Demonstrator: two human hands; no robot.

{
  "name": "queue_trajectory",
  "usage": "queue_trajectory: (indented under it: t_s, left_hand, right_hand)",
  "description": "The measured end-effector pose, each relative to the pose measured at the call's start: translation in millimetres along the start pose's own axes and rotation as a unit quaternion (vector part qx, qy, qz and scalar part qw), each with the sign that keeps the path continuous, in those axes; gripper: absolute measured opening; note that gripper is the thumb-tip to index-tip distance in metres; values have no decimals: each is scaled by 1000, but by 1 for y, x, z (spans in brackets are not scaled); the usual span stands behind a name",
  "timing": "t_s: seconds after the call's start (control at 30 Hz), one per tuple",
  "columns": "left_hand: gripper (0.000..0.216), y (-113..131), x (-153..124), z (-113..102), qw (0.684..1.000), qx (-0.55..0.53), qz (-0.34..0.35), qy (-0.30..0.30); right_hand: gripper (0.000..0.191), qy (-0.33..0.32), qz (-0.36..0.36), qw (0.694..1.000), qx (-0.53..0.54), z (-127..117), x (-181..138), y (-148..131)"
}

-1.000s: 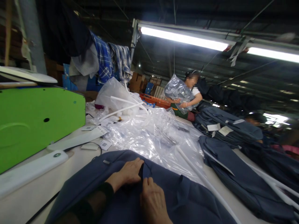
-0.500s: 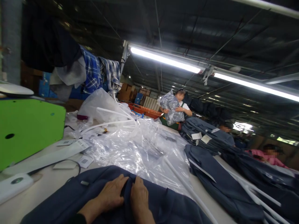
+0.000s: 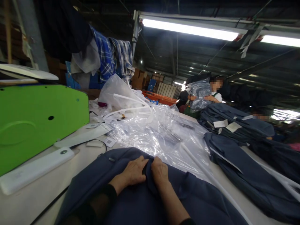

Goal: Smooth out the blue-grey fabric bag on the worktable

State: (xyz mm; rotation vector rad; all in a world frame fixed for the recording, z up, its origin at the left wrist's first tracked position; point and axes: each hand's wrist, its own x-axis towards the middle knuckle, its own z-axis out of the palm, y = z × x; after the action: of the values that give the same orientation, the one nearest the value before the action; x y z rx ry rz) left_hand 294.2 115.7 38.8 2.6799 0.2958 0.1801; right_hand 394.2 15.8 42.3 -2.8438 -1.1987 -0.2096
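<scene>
The backpack (image 3: 145,200) is matt navy woven cloth, a bit coarse-looking. Clear plastic bags (image 3: 161,137) near the counter's (image 3: 37,193) middle are glossy and crinkly. The green machine (image 3: 35,122) has smooth painted metal, and the counter's plain matt off-white.

Both hands sit close together on the blue cloth (image 3: 145,200), near the front. To the left, a big green machine (image 3: 37,122) blocks the way, with a white bar (image 3: 35,170) lying by it. Between them and the cloth is a strip of bare table (image 3: 35,200). Far ahead, crinkly clear plastic bags (image 3: 159,137) cover the table. On the right lie more blue cloth piles (image 3: 246,175).
</scene>
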Motion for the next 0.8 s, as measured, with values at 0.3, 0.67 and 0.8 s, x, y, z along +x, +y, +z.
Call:
queue_trajectory:
  t_s: [0.3, 0.67, 0.8]
  left_hand:
    - [38, 1, 0, 3, 1000, 4, -2, 12]
    - [52, -1, 0, 3, 1000, 14, -28, 5]
    - [50, -2, -1, 4, 999, 21, -25, 7]
  right_hand:
    - [22, 31, 33, 998, 31, -9, 6, 11]
    - [20, -1, -47, 995, 89, -12, 11, 6]
    - [26, 12, -79, 992, 101, -35, -21, 10]
